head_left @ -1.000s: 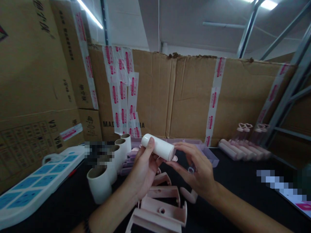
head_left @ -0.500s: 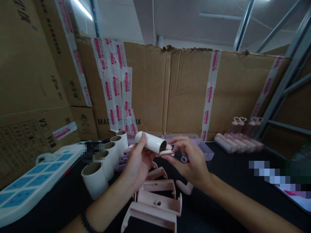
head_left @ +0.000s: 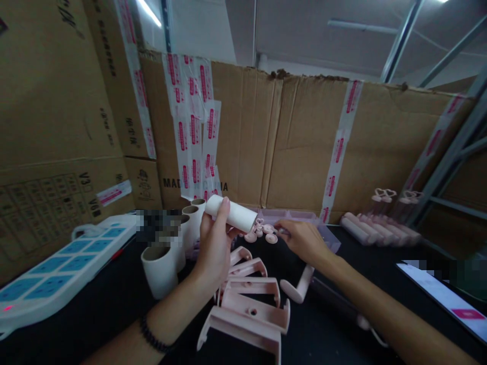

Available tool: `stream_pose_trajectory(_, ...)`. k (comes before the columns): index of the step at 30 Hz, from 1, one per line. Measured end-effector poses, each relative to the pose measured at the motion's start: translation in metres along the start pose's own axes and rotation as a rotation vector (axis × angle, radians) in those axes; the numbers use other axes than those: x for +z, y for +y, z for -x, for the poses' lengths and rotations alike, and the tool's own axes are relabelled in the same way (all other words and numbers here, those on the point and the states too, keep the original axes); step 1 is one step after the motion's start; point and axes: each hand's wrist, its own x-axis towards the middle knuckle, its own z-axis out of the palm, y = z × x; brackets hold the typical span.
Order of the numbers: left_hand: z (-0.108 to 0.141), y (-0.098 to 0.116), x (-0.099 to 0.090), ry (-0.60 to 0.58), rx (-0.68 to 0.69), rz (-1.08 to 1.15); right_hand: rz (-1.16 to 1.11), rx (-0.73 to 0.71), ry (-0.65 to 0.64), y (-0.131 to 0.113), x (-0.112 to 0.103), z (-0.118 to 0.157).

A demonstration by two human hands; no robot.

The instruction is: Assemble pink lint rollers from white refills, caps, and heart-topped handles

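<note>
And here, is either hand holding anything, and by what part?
The left hand holds a white tube by its side, thumb across it nearer the raised end. Whether the right hand holds anything cannot be told.

The right hand (head_left: 302,239) has left the right end of the white tube (head_left: 231,213), where its fingers held a round pink cap; it now reaches toward the lilac tray (head_left: 330,238), palm turned down, fingertips just beside a cluster of small pink pieces (head_left: 262,230) that the hands and tube mostly hid. Whether it grips anything is unclear. The left hand (head_left: 215,243) has carried the tube slightly left, so the far ends of the pink brackets (head_left: 253,317) show more fully. Near right, a dark purple tubular item (head_left: 335,294) has come into view beside the right forearm.
</note>
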Motion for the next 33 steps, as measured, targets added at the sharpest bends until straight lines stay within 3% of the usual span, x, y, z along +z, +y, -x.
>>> stream_pose_trajectory(4, 0.000, -0.001, -0.001, -0.017, 0.000, -0.023, 0.128, -0.008, -0.191, -0.006, 0.008, -0.004)
stream_pose_trajectory(11, 0.002, -0.003, -0.002, -0.050, -0.007, -0.035, 0.217, -0.005, -0.311, -0.013, 0.013, -0.010)
stream_pose_trajectory(23, 0.004, -0.001, -0.001, -0.065, -0.012, -0.039, 0.256, 0.009, -0.303, -0.009, 0.012, -0.008)
stream_pose_trajectory(27, 0.006, 0.004, 0.005, -0.102, 0.048, -0.096, 0.262, 0.022, -0.291, -0.008, 0.015, -0.007)
stream_pose_trajectory(30, 0.009, 0.020, 0.008, -0.133, 0.126, -0.170, 0.230, 0.010, -0.255, -0.007, 0.012, -0.005)
stream_pose_trajectory(33, 0.019, 0.053, 0.001, -0.158, 0.254, -0.304, 0.168, -0.005, -0.185, -0.006, 0.005, -0.002)
